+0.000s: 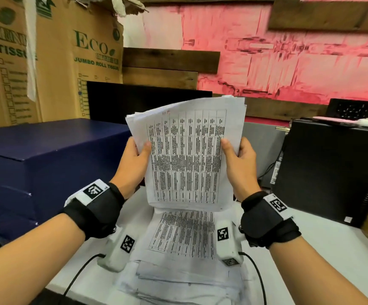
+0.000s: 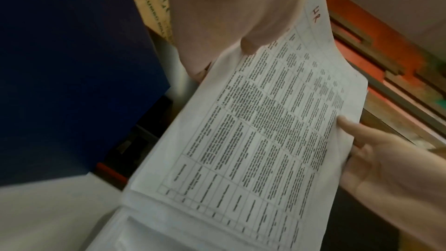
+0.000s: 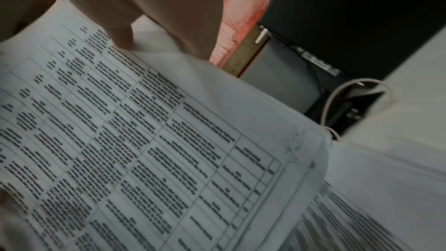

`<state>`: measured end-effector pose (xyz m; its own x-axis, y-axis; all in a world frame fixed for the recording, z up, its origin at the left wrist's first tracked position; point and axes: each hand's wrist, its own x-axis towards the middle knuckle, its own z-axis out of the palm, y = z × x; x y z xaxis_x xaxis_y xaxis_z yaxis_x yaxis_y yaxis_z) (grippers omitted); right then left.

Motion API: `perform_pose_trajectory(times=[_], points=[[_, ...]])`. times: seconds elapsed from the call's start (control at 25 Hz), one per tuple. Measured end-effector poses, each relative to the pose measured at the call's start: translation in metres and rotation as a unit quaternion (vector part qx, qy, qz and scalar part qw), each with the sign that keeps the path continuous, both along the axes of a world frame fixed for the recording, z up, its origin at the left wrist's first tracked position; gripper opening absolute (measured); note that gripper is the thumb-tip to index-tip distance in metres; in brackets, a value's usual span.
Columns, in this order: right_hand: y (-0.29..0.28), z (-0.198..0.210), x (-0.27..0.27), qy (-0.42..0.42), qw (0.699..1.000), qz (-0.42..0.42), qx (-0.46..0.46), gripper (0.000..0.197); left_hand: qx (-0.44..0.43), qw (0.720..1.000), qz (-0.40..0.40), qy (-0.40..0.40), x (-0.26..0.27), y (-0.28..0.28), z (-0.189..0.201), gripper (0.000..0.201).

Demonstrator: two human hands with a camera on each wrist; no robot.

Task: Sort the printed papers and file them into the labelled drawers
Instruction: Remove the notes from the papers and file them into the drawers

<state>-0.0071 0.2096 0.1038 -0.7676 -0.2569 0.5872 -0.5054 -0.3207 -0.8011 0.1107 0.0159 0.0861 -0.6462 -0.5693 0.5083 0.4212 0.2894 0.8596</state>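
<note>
Navy drawer unit (image 1: 46,155) at left on white counter (image 1: 323,249). Paper stack (image 1: 178,249) flat on counter, below raised sheaf (image 1: 187,155). Sheaf between hands: left hand (image 1: 134,164) gripping left edge, right hand (image 1: 240,164) gripping right edge, thumbs on front.

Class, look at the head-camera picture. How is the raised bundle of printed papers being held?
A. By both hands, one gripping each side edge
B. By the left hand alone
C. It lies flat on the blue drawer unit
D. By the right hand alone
A: the left hand and the right hand each grip a side edge of the bundle of printed papers, raised above the pile of papers on the desk.
</note>
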Motion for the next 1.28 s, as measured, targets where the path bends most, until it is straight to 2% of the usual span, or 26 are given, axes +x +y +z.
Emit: perform_pose_trajectory(times=[0.12,0.28,0.36,0.48,0.56,0.64,0.8,0.92,1.04,1.12,1.28], points=[[-0.003,-0.035,-0.002,-0.039,0.999,-0.020,0.027,0.006,0.032,0.998,0.018,-0.052,-0.002,-0.002,-0.025,0.028],[0.002,-0.073,-0.005,-0.089,0.992,-0.037,0.076,0.013,0.011,0.995,-0.002,-0.098,-0.001,0.012,-0.058,0.024],[0.005,-0.065,-0.005,-0.088,0.993,-0.030,0.071,0.013,0.014,0.996,-0.004,-0.089,-0.002,0.013,-0.051,0.027],[0.007,-0.031,-0.006,-0.038,0.998,-0.021,0.045,0.010,0.021,0.999,0.007,-0.049,-0.010,0.009,-0.017,0.026],[0.005,-0.011,-0.007,-0.009,0.999,-0.031,0.028,0.010,0.020,1.000,0.010,-0.018,-0.014,0.008,0.006,0.021],[0.002,-0.007,-0.009,0.004,0.999,-0.050,0.022,0.013,0.021,1.000,0.001,-0.011,-0.015,0.010,0.013,0.020],[0.001,-0.044,-0.013,-0.051,0.995,-0.073,0.049,0.012,0.049,0.995,-0.029,-0.084,-0.013,0.010,-0.023,0.030],[0.002,-0.080,-0.012,-0.103,0.988,-0.066,0.090,0.013,0.037,0.990,-0.035,-0.135,-0.006,0.018,-0.057,0.031],[0.001,-0.091,-0.012,-0.103,0.988,-0.068,0.091,0.014,0.076,0.988,-0.025,-0.130,-0.008,0.024,-0.073,0.024],[0.001,-0.092,-0.014,-0.099,0.989,-0.065,0.089,0.013,0.120,0.984,-0.029,-0.126,-0.010,0.022,-0.081,0.027],[0.006,-0.109,-0.017,-0.095,0.984,-0.059,0.136,0.015,0.091,0.983,-0.054,-0.151,-0.007,0.024,-0.090,0.030]])
